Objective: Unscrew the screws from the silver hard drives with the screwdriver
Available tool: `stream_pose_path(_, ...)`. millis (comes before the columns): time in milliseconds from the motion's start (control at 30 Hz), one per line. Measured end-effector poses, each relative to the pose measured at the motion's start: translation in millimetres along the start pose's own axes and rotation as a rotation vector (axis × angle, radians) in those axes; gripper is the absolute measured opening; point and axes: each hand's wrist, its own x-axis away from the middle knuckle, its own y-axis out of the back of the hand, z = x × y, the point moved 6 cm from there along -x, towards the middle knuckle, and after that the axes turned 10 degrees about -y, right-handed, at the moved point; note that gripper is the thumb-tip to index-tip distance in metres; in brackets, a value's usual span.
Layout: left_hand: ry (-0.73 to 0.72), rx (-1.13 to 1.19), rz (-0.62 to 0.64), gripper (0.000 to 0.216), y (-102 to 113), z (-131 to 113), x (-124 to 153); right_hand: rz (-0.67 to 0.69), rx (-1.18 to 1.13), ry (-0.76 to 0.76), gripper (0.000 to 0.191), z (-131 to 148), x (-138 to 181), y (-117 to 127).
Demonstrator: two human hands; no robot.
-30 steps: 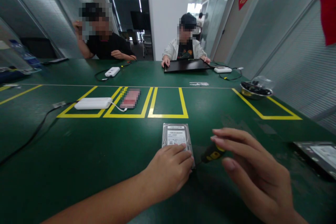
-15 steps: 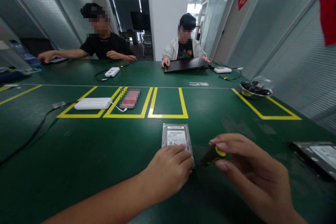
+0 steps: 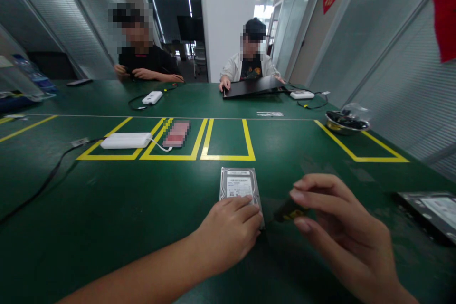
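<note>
A silver hard drive (image 3: 238, 183) with a white label lies on the green table in front of me. My left hand (image 3: 230, 225) is closed over its near end, with the fingers across the label and along the right edge. To the right of the drive, my right hand (image 3: 347, 230) pinches a short black-and-yellow screwdriver (image 3: 289, 210) between thumb and fingertips. It points left at the drive's right side edge. The tip is too dark to tell whether it touches.
Another drive (image 3: 431, 213) lies at the right edge. A metal bowl (image 3: 347, 127) of dark items stands back right. A white power bank (image 3: 126, 140) is cabled to a pink phone (image 3: 177, 134) inside yellow tape. Two people sit opposite; one holds a black panel (image 3: 252, 87).
The screwdriver has turned in my right fingers, its yellow end now covered, and that hand has shifted slightly. My left hand stays put. The co-worker at left has drawn an outstretched arm in.
</note>
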Motion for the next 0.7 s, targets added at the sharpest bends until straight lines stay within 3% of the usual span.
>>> stream_pose_path(467, 0.025, 0.030, -0.007, 0.020, 3.3, -0.5, -1.5, 0.082, 0.000, 0.014, 0.035, 0.8, 0.9, -5.4)
stream_pose_path(700, 0.150, 0.169, -0.007, 0.014, 5.8, 3.7, -4.6, 0.029, -0.083, -0.018, 0.030, -1.8, 1.6, -4.9)
